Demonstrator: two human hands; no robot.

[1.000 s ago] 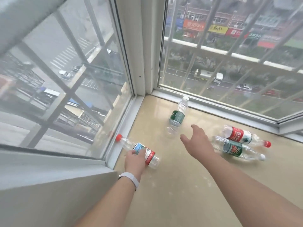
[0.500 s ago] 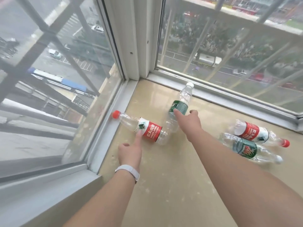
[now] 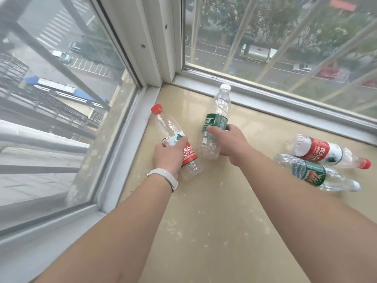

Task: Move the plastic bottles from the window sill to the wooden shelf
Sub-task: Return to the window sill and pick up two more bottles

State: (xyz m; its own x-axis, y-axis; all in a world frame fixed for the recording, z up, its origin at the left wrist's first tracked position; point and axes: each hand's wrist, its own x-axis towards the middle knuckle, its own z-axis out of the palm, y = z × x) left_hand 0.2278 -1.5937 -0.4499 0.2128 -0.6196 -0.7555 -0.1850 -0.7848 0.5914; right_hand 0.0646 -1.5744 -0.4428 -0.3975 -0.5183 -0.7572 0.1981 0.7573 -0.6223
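Both hands reach forward, left hand (image 3: 170, 155) gripping the red-labelled bottle (image 3: 175, 142), right hand (image 3: 229, 139) gripping the green-labelled bottle (image 3: 215, 123).

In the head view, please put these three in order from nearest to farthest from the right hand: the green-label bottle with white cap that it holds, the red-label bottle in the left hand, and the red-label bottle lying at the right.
1. Green-label bottle with white cap: in the right hand.
2. Red-label bottle in the left hand: just to the left.
3. Lying red-label bottle: far right, by the window.
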